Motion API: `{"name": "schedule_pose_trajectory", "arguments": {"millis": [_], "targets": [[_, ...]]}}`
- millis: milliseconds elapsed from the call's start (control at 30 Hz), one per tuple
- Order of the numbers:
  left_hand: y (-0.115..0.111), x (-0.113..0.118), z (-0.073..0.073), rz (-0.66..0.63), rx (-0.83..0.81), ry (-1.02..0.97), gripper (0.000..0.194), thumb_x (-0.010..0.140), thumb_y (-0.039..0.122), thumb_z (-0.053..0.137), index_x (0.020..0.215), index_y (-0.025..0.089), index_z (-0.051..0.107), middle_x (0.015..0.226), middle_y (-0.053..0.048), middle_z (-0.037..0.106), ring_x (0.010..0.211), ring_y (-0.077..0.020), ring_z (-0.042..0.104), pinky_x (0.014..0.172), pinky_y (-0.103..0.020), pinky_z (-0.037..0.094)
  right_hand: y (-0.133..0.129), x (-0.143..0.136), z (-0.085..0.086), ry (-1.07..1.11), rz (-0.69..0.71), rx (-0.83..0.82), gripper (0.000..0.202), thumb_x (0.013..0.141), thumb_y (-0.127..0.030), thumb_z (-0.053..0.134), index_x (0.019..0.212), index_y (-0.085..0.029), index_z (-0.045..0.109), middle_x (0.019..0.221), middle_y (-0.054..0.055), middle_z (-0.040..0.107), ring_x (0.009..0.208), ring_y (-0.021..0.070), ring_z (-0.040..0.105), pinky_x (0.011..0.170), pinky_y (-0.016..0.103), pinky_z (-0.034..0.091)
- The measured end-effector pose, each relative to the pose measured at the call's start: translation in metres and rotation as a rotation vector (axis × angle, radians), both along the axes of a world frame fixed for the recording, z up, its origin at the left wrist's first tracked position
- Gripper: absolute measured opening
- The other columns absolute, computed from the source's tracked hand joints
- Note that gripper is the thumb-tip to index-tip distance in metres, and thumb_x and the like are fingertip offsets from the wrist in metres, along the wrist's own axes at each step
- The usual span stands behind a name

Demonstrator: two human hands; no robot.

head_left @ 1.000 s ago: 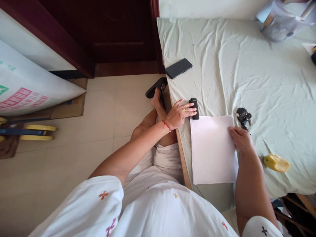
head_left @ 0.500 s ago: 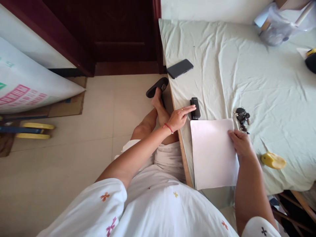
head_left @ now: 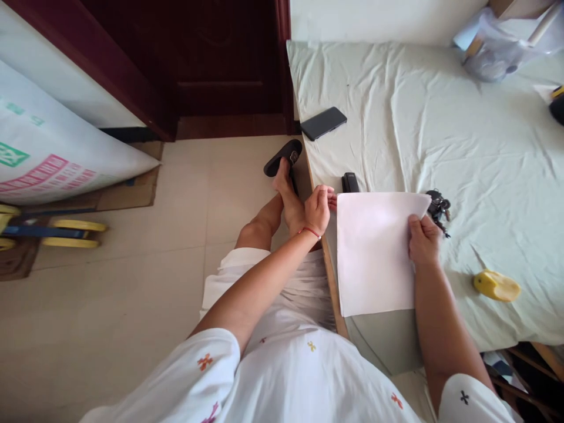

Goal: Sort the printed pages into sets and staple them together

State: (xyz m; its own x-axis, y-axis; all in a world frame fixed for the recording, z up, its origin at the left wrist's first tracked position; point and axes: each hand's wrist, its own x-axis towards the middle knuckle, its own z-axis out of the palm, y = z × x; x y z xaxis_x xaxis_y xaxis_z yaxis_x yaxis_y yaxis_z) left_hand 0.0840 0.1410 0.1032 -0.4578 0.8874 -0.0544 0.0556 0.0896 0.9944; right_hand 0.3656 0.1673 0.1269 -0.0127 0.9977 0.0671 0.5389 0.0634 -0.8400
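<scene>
White paper sheets [head_left: 379, 252], apparently a thin stack, lie at the bed's near edge, with the upper right corner bent up. My right hand [head_left: 425, 239] pinches their right edge, thumb on top. At the upper left edge, my left hand [head_left: 319, 208] is closed with curled fingers meeting the paper; some fingertips are partly hidden. Just beyond the top edge is a black stapler [head_left: 350, 182], its lower part covered by the paper. Black keys [head_left: 438, 205] on a ring lie by the upper right corner, partly behind the sheets.
A black phone [head_left: 324, 123] lies near the edge of the bed sheet [head_left: 418, 135]. At right sits a yellow object [head_left: 497, 285] with a scooped top. A clear plastic bag [head_left: 493, 53] stands at the back. A large white sack [head_left: 66, 147] leans at left.
The paper has moved up, now covering part of the stapler. My left hand has drawn back from the stapler, curled its fingers and come to the paper's left edge.
</scene>
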Motion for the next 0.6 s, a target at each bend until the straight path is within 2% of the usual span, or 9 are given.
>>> {"name": "schedule_pose_trajectory", "arguments": {"millis": [100, 200, 300, 433, 533, 600], "targets": [[-0.006, -0.001, 0.004, -0.025, 0.025, 0.185, 0.045, 0.112, 0.046, 0.031, 0.105, 0.022, 0.069, 0.109, -0.006, 0.077, 0.104, -0.0184, 0.072, 0.092, -0.028, 0.055, 0.007, -0.007, -0.005, -0.061, -0.008, 0.072, 0.042, 0.097, -0.059, 0.055, 0.076, -0.023, 0.055, 0.066, -0.001, 0.045, 0.064, 0.0168, 0.041, 0.059, 0.031, 0.032], [-0.010, 0.000, 0.010, -0.066, 0.016, 0.261, 0.041, 0.110, 0.048, 0.037, 0.108, 0.022, 0.069, 0.105, -0.004, 0.076, 0.101, -0.0185, 0.070, 0.090, -0.027, 0.052, 0.008, -0.010, -0.008, -0.155, -0.001, 0.113, 0.042, 0.099, -0.055, 0.053, 0.071, -0.024, 0.048, 0.063, -0.001, 0.043, 0.062, 0.0166, 0.039, 0.060, 0.033, 0.030], [-0.012, 0.000, 0.012, -0.089, 0.039, 0.248, 0.041, 0.109, 0.050, 0.040, 0.113, 0.022, 0.068, 0.095, -0.003, 0.073, 0.089, -0.0178, 0.068, 0.083, -0.027, 0.052, 0.007, -0.013, -0.008, -0.238, 0.008, 0.132, 0.043, 0.101, -0.054, 0.050, 0.069, -0.026, 0.041, 0.062, -0.001, 0.042, 0.062, 0.0169, 0.039, 0.061, 0.034, 0.029], [-0.014, -0.002, 0.007, -0.131, 0.026, 0.195, 0.042, 0.107, 0.050, 0.040, 0.122, 0.022, 0.067, 0.077, -0.001, 0.064, 0.072, -0.0180, 0.062, 0.072, -0.028, 0.050, 0.006, -0.016, -0.004, -0.280, 0.039, 0.103, 0.047, 0.100, -0.058, 0.049, 0.068, -0.027, 0.034, 0.060, 0.000, 0.038, 0.060, 0.0175, 0.036, 0.061, 0.035, 0.029], [-0.014, -0.005, 0.003, -0.156, 0.056, 0.141, 0.038, 0.099, 0.046, 0.048, 0.122, 0.022, 0.065, 0.091, -0.004, 0.069, 0.083, -0.0200, 0.065, 0.078, -0.029, 0.052, 0.007, -0.017, -0.003, -0.268, 0.060, 0.093, 0.048, 0.101, -0.060, 0.047, 0.068, -0.027, 0.035, 0.059, 0.000, 0.038, 0.060, 0.0175, 0.035, 0.061, 0.035, 0.030], [-0.014, -0.005, 0.002, -0.185, 0.056, 0.108, 0.034, 0.088, 0.039, 0.056, 0.115, 0.021, 0.066, 0.094, -0.004, 0.070, 0.085, -0.0209, 0.065, 0.077, -0.030, 0.053, 0.007, -0.016, -0.004, -0.248, 0.056, 0.101, 0.048, 0.101, -0.059, 0.048, 0.068, -0.027, 0.034, 0.058, -0.001, 0.037, 0.059, 0.0172, 0.034, 0.060, 0.035, 0.030]]}}
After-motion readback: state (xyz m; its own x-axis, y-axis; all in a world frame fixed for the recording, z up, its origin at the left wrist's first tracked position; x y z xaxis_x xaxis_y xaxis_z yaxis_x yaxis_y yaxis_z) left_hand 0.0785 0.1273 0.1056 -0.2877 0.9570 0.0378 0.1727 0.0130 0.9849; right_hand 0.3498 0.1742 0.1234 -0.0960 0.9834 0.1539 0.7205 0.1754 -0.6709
